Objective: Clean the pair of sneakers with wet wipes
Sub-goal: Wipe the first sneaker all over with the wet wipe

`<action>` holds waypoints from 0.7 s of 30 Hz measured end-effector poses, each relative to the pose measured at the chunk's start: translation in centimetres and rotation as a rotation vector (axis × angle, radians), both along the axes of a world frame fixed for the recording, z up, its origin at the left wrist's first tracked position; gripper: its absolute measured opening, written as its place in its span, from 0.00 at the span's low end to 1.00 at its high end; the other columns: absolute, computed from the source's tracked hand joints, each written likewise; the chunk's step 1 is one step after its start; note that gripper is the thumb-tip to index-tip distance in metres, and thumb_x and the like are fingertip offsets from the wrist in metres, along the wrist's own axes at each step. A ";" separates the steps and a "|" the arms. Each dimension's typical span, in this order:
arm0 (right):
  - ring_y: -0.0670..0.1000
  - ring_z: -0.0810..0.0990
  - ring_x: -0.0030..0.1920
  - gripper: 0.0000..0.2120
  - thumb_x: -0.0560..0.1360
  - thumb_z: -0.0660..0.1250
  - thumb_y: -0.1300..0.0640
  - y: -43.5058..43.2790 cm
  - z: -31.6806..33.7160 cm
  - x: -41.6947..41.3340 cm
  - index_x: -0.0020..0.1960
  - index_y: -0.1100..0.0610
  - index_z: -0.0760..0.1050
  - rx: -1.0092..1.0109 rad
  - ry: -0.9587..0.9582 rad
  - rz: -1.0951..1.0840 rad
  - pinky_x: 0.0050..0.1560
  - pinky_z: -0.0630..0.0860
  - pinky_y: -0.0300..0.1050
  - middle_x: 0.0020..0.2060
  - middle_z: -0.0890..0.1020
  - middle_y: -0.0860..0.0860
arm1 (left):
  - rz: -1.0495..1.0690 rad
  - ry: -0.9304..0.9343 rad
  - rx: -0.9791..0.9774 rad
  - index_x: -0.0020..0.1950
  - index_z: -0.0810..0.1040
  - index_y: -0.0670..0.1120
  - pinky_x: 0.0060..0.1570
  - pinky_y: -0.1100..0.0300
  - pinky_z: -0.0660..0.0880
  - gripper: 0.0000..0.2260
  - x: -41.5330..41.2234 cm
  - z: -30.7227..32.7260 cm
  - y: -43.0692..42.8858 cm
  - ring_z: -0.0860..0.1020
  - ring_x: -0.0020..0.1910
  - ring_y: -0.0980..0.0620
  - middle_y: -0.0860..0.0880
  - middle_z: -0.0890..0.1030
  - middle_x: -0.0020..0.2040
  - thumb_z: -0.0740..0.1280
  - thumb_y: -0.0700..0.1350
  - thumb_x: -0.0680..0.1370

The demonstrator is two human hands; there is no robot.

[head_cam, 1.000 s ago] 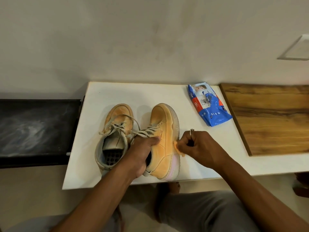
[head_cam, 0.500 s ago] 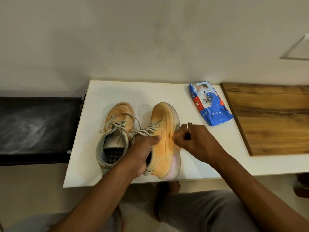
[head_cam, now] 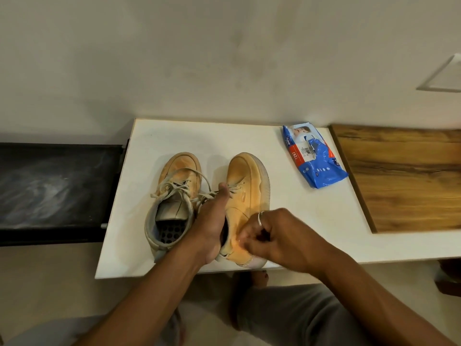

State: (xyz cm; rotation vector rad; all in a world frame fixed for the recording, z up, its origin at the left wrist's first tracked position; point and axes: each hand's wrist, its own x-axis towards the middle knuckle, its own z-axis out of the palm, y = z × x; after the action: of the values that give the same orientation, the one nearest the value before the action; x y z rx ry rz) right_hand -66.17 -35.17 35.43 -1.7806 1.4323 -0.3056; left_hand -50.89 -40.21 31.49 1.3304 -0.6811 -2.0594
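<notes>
On a white table (head_cam: 299, 216), the left hand (head_cam: 212, 221) grips a sneaker (head_cam: 247, 181) by its opening, toe toward 12 o'clock, while the right hand (head_cam: 282, 236) pinches a wipe (head_cam: 237, 242) against its 3 o'clock flank.

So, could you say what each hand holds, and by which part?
Left hand grips the right-hand sneaker by its collar; right hand pinches a barely visible wipe against its side.
</notes>
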 end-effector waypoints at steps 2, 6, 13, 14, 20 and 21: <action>0.47 0.81 0.41 0.07 0.75 0.71 0.49 0.7 -0.1 0.0 0.50 0.50 0.82 -0.020 0.063 0.038 0.45 0.80 0.38 0.42 0.82 0.45 | 0.013 -0.001 0.017 0.64 0.77 0.48 0.61 0.43 0.74 0.25 -0.1 0.0 -0.1 0.81 0.56 0.45 0.45 0.83 0.55 0.55 0.64 0.79; 0.47 0.78 0.42 0.12 0.75 0.69 0.45 0.0 -1.0 -0.6 0.50 0.53 0.80 -0.187 0.228 -0.199 0.44 0.75 0.34 0.44 0.80 0.46 | -0.003 -0.001 0.006 0.65 0.77 0.49 0.60 0.44 0.74 0.25 -0.4 0.4 0.1 0.80 0.57 0.46 0.46 0.82 0.57 0.53 0.63 0.80; 0.46 0.78 0.42 0.12 0.76 0.68 0.46 -0.1 -1.4 0.3 0.51 0.53 0.81 -0.227 0.102 -0.099 0.44 0.78 0.37 0.43 0.80 0.45 | -0.029 0.054 0.006 0.64 0.77 0.49 0.61 0.44 0.74 0.31 0.0 1.0 0.2 0.81 0.57 0.46 0.46 0.83 0.56 0.48 0.68 0.78; 0.47 0.78 0.42 0.13 0.76 0.68 0.45 -0.7 -1.6 0.0 0.51 0.53 0.81 -0.242 0.144 -0.173 0.45 0.79 0.41 0.44 0.81 0.46 | -0.034 0.060 0.001 0.64 0.77 0.50 0.61 0.44 0.73 0.32 0.0 1.0 0.2 0.81 0.57 0.46 0.46 0.83 0.57 0.48 0.69 0.77; 0.43 0.78 0.43 0.07 0.77 0.69 0.50 -0.6 -0.9 1.1 0.51 0.51 0.82 -0.261 0.039 -0.068 0.43 0.76 0.35 0.43 0.80 0.41 | -0.037 0.119 -0.049 0.64 0.78 0.48 0.53 0.52 0.78 0.35 0.1 0.9 0.2 0.83 0.54 0.49 0.46 0.84 0.55 0.44 0.69 0.77; 0.43 0.78 0.43 0.07 0.77 0.69 0.50 -0.7 -0.9 1.0 0.51 0.51 0.82 -0.245 0.045 -0.094 0.43 0.77 0.35 0.43 0.81 0.41 | -0.044 0.124 -0.050 0.64 0.78 0.48 0.52 0.52 0.78 0.35 0.1 0.9 0.2 0.83 0.54 0.49 0.46 0.84 0.55 0.44 0.70 0.76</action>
State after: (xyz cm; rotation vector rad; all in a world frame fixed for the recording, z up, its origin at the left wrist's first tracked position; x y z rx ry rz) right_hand -65.17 -35.85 34.55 -1.9271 1.5681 -0.5123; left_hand -50.76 -40.06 32.34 1.1588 -0.7077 -2.1262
